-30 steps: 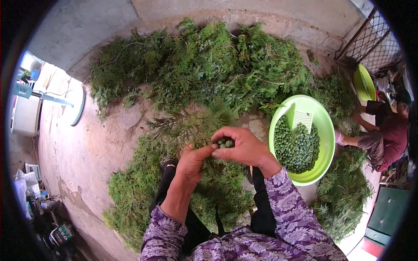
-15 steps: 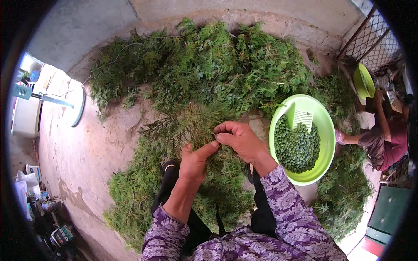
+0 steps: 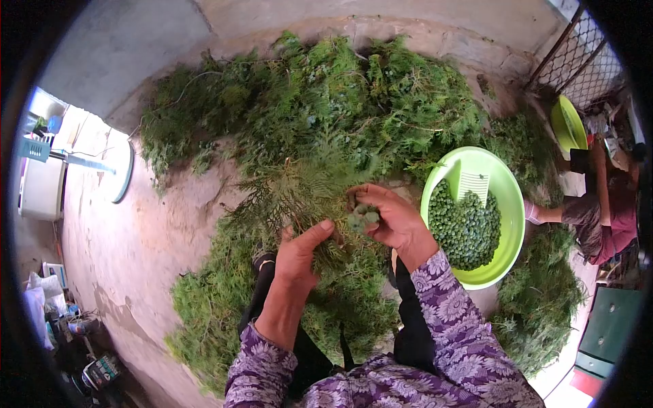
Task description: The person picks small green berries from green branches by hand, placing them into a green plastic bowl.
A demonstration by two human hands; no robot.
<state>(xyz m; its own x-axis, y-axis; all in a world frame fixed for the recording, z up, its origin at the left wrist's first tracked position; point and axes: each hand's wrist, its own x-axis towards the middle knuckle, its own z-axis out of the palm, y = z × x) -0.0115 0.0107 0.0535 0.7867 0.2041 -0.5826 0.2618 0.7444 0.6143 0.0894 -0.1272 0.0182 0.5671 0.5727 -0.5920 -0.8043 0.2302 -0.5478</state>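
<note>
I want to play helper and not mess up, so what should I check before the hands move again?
1. Right hand has green cones: ok, its fingers are curled around a small bunch.
2. Left hand has the evergreen sprig: ok, it's held low down.
3. Bunch fully off the sprig: cannot tell, greenery shows right behind it.
4. Green washboard basin has room: ok, the cone heap covers only part of it.
5. Right fingers over the basin: not ok, they're beside it.
</note>
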